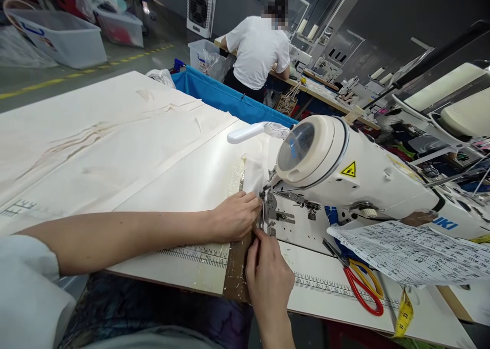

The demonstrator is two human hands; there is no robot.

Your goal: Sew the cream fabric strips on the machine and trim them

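- Through my head feed, the left hand has its fingers bunched and curled down at the needle area of the sewing machine; I can't tell whether cloth is caught beneath them.
- My right hand comes from the near side, thumb and forefinger drawn close at their tips; whatever may be pinched there is too small for me to make out.
- The pale fabric lies beside the machine head, running out of sight behind the left hand; I judge the two hands sit so near the needle to guide its edge finely.
- Under both hands runs a brown strip, glossy and flecked with loose thread bits, probably taped down to give a smooth surface or a guide line.
- The bench is smooth and white, printed with ruler marks, likely for checking lengths on the spot.
- Scissors with red and yellow looped handles and a limp yellow tape measure lie right of the hands, presumably within easy reach.
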